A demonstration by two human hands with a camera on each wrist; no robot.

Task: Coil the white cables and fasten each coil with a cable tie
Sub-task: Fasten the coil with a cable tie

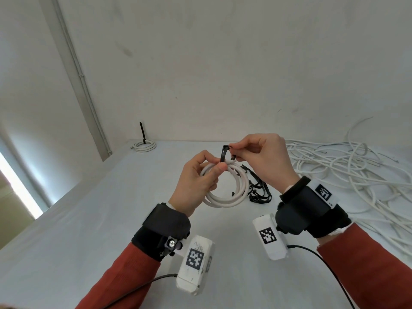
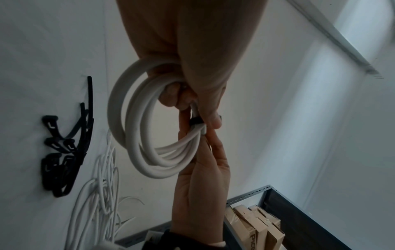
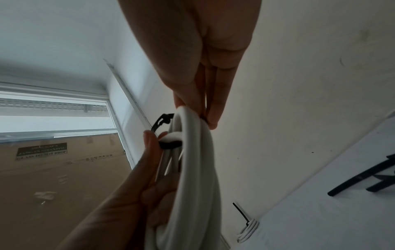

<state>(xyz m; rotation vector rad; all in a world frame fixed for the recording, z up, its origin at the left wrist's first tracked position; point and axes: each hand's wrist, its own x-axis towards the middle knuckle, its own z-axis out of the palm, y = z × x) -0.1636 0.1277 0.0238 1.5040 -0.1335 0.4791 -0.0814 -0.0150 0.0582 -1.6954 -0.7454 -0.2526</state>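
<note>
A coil of white cable hangs above the white table, held up by my left hand, whose thumb and fingers pinch the top of the loops. A black cable tie is wrapped around the bundle there and arches upward. My right hand pinches the tie's free end just right of it. The left wrist view shows the coil with the black tie across the gathered strands. From the right wrist, the tie sticks out beside the coil.
A heap of loose black cable ties lies just behind the coil. A tangle of loose white cables covers the table's right side. A tied coil with its tie tail upright sits at the far left corner. Walls stand behind and left.
</note>
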